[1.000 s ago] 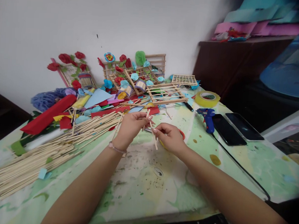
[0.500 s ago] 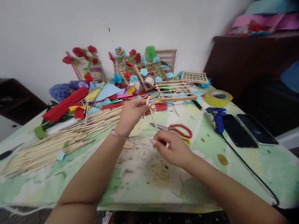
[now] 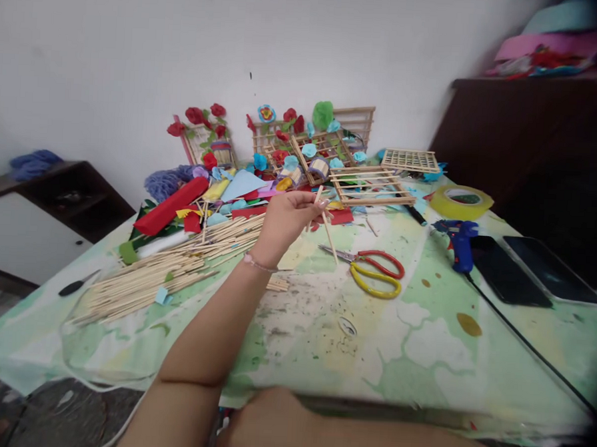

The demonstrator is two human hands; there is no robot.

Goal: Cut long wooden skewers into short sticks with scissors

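Note:
My left hand [image 3: 293, 222], with a bracelet at the wrist, is closed above the middle of the table. Its fingertips pinch a thin wooden stick [image 3: 330, 238] that slants down to the right; a second short piece seems to show behind the fingers. Just right of the stick lie scissors [image 3: 376, 271] with one red and one yellow handle. A pile of wooden sticks [image 3: 150, 279] spreads to the left of my left forearm. Low at the table's front edge is my right hand [image 3: 268, 422], blurred, with its fingers hidden.
Stick frames [image 3: 375, 186] and paper flowers [image 3: 199, 116] stand against the wall. On the right are yellow tape [image 3: 461, 203], a blue glue gun [image 3: 461, 245] with its cord, and two phones [image 3: 509, 271]. Red paper [image 3: 172, 205] and a dark-handled tool [image 3: 72, 287] lie left.
My right hand has let go of the stick's lower end and drawn back to the front edge. My left hand still holds the stick. The view has swung left.

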